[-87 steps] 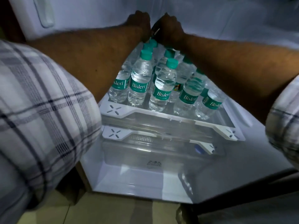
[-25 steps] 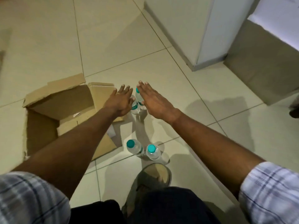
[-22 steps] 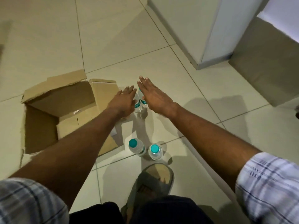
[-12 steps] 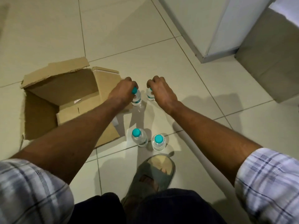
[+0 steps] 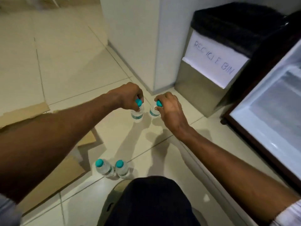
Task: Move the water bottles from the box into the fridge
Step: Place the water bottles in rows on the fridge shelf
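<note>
Both hands now carry a bottle by its neck, where half a second ago they were only closing on the caps down at the floor. The left hand (image 5: 128, 97) has its grip clamped on a small clear plastic water bottle with a teal cap (image 5: 137, 111); the right hand (image 5: 169, 106) is clamped on its twin (image 5: 154, 111). The open white fridge (image 5: 273, 101) has come into view at far right. Two more teal-capped bottles (image 5: 112, 168) stand near the flattened brown cardboard box (image 5: 48, 173), left for another trip.
</note>
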`<state>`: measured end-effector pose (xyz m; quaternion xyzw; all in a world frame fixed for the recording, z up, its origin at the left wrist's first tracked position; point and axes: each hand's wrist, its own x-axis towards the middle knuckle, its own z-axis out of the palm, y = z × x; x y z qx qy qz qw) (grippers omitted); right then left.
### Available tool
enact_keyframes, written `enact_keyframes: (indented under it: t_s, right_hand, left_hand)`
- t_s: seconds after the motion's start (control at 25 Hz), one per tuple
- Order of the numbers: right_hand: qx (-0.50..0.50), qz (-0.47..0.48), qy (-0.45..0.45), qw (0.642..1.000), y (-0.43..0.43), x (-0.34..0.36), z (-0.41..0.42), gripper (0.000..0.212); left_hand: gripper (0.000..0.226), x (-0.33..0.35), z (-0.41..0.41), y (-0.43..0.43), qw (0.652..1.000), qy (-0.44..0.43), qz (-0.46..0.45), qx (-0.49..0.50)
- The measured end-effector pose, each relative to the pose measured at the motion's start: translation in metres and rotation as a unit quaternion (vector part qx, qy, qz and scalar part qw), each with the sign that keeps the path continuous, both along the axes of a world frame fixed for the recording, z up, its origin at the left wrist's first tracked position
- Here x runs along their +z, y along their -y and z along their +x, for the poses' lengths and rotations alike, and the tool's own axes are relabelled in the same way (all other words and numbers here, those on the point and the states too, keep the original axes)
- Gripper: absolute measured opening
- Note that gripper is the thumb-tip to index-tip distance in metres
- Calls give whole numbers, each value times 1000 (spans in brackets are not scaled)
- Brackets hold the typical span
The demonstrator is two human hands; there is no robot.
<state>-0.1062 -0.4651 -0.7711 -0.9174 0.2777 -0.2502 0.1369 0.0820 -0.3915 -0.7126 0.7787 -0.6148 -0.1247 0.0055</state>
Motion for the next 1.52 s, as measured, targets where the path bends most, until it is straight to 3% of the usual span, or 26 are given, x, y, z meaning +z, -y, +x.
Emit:
enact_keyframes:
  t_s: [0.2,0.4,0.52,0.72,0.92,1.28,1.4,1.52]
  right_hand:
    - [-165,-52,68,983,41,97,-111,36]
    - [-297,-113,186,930,68,201,-220,38]
    - [-343,-196,264,880,86,253,-266,32]
    - [-432,-241,345,798,140,315,-318,29]
    - [-539,-248,342,728,220,352,-369,32]
    - [-616,-126,430,648,368,371,-468,22]
    - [-632,-98,436,633,395,369,-488,24]
    - [-650,-96,395,642,418,365,-506,21]
  left_hand:
    - [35,100,-109,72,986,25,-84,-142]
    - [33,204,-222,121,949,-24,-219,-226]
    - [36,254,-272,149,908,-69,-319,-263]
    - [33,293,-341,219,812,-137,-452,-344]
    - [28,315,-402,317,757,-184,-488,-393]
    - [25,296,-468,486,730,-225,-490,-421]
    - [30,288,-489,522,737,-215,-486,-417]
    - [34,283,-504,548,733,-229,-484,-420]
